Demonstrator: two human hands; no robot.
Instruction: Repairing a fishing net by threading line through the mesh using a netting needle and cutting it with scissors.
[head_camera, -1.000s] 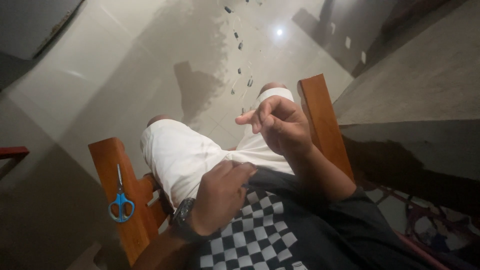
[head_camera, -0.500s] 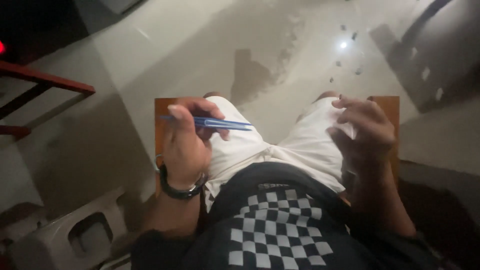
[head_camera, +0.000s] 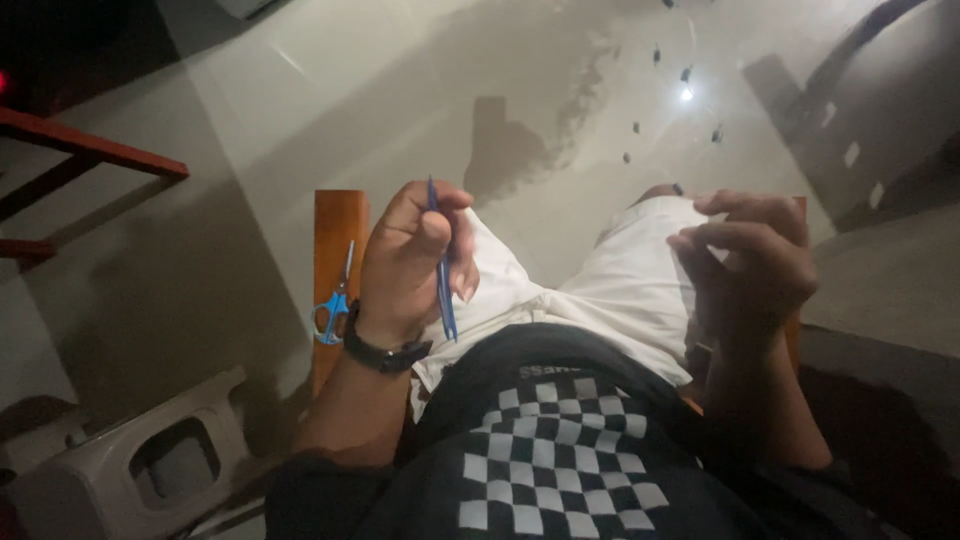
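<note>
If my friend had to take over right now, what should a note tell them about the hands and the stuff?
Left hand: closed around a thin blue tool, like tweezers or a pen, held upright over the lap.
Right hand: fingers curled, held over the right thigh; whether it pinches anything is too dark to tell.
Blue-handled scissors lie untouched on the wooden chair arm beside the left wrist.
Done or left: the picture does not show.

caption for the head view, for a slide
Seated person's left hand grips blue tweezers over white shorts, right hand raised beside, blue-handled scissors on the wooden seat.
</note>
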